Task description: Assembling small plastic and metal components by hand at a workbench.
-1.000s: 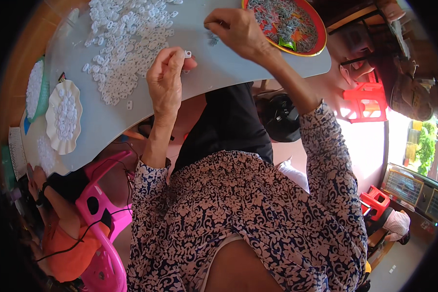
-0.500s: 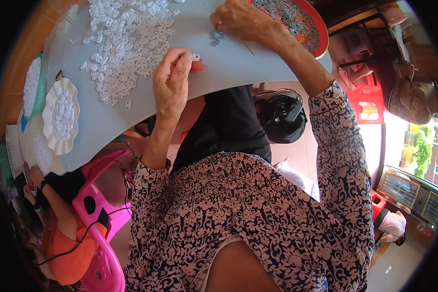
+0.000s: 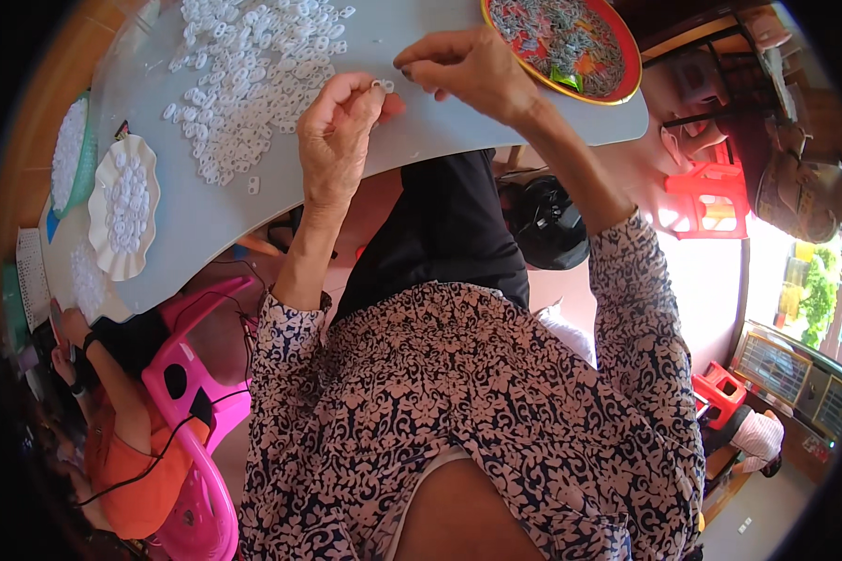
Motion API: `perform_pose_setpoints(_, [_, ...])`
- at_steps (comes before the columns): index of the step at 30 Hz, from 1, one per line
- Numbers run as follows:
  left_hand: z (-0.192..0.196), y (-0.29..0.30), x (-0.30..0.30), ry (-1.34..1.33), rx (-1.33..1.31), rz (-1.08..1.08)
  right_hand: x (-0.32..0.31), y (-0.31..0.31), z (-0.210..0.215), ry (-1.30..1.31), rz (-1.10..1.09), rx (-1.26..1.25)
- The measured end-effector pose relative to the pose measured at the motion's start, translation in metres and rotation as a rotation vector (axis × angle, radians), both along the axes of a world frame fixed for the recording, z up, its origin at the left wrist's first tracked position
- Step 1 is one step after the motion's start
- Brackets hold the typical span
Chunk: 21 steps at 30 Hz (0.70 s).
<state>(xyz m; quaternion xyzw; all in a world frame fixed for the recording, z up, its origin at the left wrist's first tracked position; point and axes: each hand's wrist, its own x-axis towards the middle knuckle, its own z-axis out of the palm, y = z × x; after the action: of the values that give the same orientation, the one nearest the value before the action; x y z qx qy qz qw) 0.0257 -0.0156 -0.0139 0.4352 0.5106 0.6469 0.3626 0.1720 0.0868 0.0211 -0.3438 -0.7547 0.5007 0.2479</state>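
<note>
Standing at the left end of the grey table (image 3: 421, 140), a green basket (image 3: 91, 154) is heaped with small white parts. Just beside it, a cream dish with a wavy rim (image 3: 101, 217) bears more white pieces (image 3: 127, 201); whether those are finished cannot be told. Next comes a broad pile of loose white links (image 3: 243, 93), with one stray link (image 3: 254, 185) apart from it, close to the table's edge. Plenty there seems left to handle.

Right of the pile, the left hand (image 3: 337, 136) pinches one white link (image 3: 384, 85) between thumb and finger; this one looks to be in mid-work. The right hand (image 3: 472, 75) is near it but apart, its thumb and fingertips drawn narrowly together; I cannot tell whether they grip anything. Farthest right, a round red tray (image 3: 630, 64) holds many small grey pieces (image 3: 585, 37), so that supply also looks far from used up, and a green packet (image 3: 567, 80).
</note>
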Motion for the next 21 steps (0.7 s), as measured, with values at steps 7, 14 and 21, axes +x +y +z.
perform_pose_setpoints(7, [0.001, 0.000, -0.001, 0.037, 0.004, -0.100, 0.009, -0.025, -0.025, 0.358, -0.068, -0.159])
perform_pose_setpoints(14, [0.011, 0.000, 0.004, 0.198, -0.044, -0.163, 0.007, -0.026, -0.028, 0.474, -0.049, -0.145])
perform_pose_setpoints(21, [0.008, 0.001, 0.004, 0.188, -0.026, -0.153, 0.005, -0.027, -0.031, 0.508, -0.016, -0.134])
